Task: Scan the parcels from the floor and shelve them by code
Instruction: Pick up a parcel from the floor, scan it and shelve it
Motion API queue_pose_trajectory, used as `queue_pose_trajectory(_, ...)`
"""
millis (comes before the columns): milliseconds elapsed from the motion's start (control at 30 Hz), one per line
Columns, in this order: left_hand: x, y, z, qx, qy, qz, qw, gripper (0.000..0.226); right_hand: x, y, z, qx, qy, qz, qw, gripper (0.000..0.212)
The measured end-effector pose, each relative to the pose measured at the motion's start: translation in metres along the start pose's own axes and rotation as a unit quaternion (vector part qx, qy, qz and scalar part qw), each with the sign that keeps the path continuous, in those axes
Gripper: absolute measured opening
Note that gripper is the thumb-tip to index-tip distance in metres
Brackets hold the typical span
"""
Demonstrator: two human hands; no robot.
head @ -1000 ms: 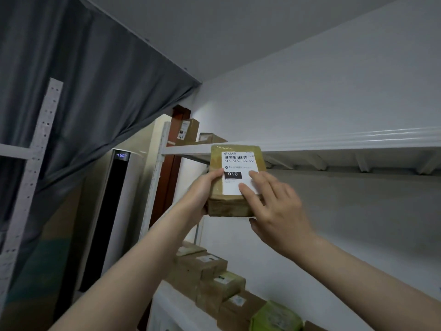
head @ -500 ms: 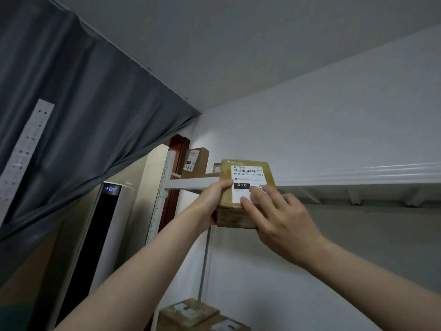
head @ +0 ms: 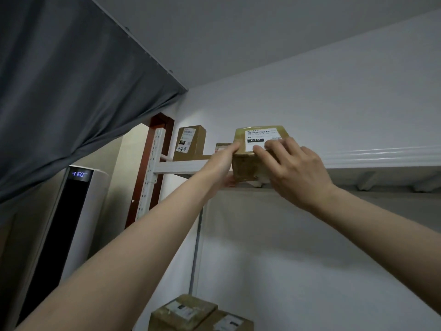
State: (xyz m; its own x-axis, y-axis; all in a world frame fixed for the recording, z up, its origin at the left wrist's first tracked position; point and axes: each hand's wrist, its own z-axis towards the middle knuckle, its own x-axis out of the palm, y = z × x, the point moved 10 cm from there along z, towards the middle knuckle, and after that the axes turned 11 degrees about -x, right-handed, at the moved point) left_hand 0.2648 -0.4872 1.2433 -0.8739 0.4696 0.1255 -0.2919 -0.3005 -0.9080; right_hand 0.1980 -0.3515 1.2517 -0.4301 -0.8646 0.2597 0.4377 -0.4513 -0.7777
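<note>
A small brown taped parcel (head: 245, 161) with a white label marked 010 is at the front edge of the top white shelf (head: 181, 166), tilted up. My left hand (head: 222, 163) grips its left side, thumb on the upper left corner. My right hand (head: 293, 168) holds its front right, fingers curled over the label. Whether the parcel's base rests on the shelf is hidden by my hands.
Another labelled brown box (head: 189, 143) stands on the same shelf at the left, with a smaller one (head: 222, 146) behind my left thumb. Two parcels (head: 183, 311) sit on a lower shelf. A dark curtain (head: 71, 91) hangs left, above a tall white appliance (head: 78, 211).
Both hands have raised the parcel from below the top shelf up to its front edge, and my view has tilted upward.
</note>
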Motion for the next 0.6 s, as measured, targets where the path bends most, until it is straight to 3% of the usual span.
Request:
queue_pose_trajectory(167,-0.007,-0.013,0.057,0.079,-0.074,0.079,0.991,0.041,0.052,-0.009,0.012,0.042,0.028,-0.018,0.999,0.053)
queue_pose_trajectory(333,-0.007,-0.032,0.113,0.124,-0.113,0.073,0.983,0.031,0.105,-0.027,0.027,0.079,0.059,-0.009,0.995,0.063)
queue_pose_trajectory(600,0.009,-0.028,0.188,0.143,-0.092,0.078,0.982,0.026,0.186,-0.06,0.025,0.154,0.145,0.005,0.977,0.08)
